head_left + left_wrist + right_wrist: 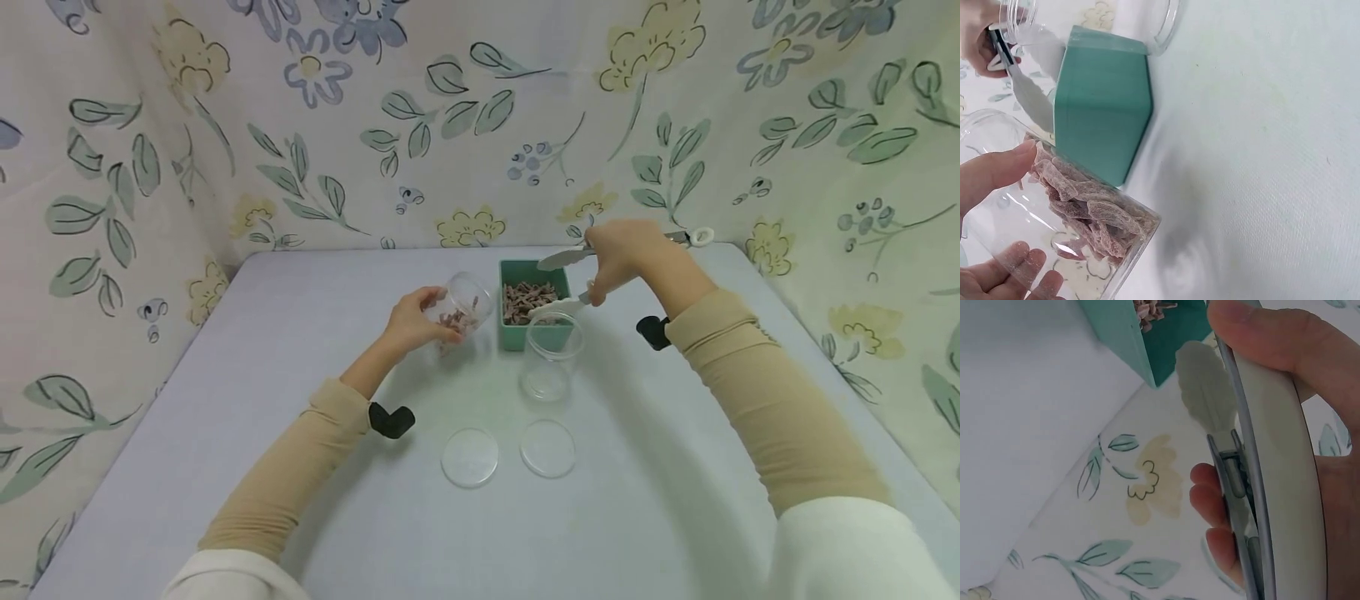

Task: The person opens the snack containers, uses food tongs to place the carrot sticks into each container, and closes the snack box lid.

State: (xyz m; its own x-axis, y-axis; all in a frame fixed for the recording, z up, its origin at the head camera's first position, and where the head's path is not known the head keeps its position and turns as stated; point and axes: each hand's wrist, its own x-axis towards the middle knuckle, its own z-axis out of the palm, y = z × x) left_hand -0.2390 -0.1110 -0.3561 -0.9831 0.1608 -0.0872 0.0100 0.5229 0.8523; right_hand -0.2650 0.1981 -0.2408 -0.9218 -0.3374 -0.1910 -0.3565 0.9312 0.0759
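Observation:
My left hand (422,321) grips a clear plastic jar (1007,219), tilted toward the green box; several dried, pale-brown strips (1088,209) lie inside it. In the left wrist view the thumb lies along one side and the fingers on the other. My right hand (621,254) holds a pair of tongs (1279,456), their white scalloped tips (561,258) spread apart over the green box (513,337). More of the dried strips (527,302) fill the box's bottom. Just in front of the box stands a second clear jar (546,379), upright, with nothing visible inside.
Two clear round lids, a left lid (469,458) and a right lid (548,448), lie flat on the white table (360,517) nearer the body. A floral curtain (480,167) rises behind the table's back edge and along both sides.

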